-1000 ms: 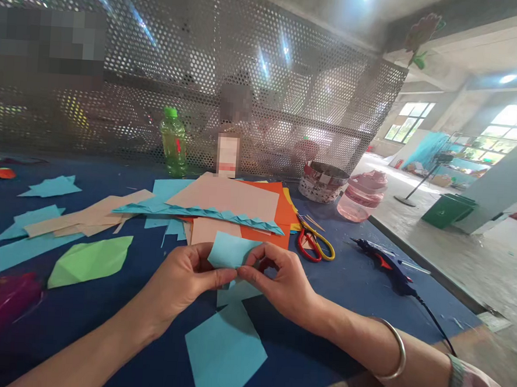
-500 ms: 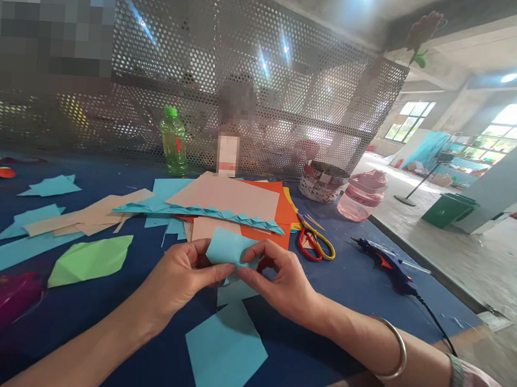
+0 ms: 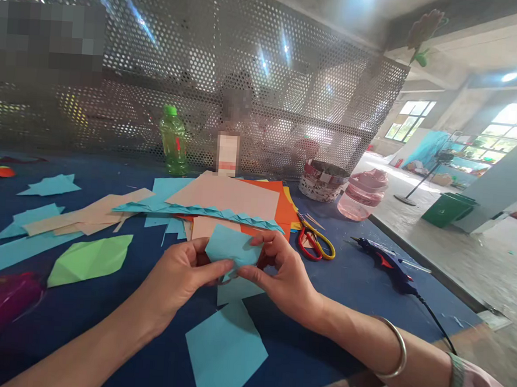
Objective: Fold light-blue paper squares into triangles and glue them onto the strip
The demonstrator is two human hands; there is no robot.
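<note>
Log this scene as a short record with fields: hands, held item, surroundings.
Left hand: pinches the blue paper piece, left side
Right hand: pinches the same piece, right side
Near edge: blue square sheet flat on the table
Right: scissors, glue gun
Left: green folded paper
Far: green bottle, pink jar

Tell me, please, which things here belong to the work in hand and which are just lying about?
In hand:
small blue paper piece, pinched between the left hand and the right hand.

Lying about, untouched:
scissors; glue gun; green bottle; pink jar; green folded paper; blue square sheet.
</note>
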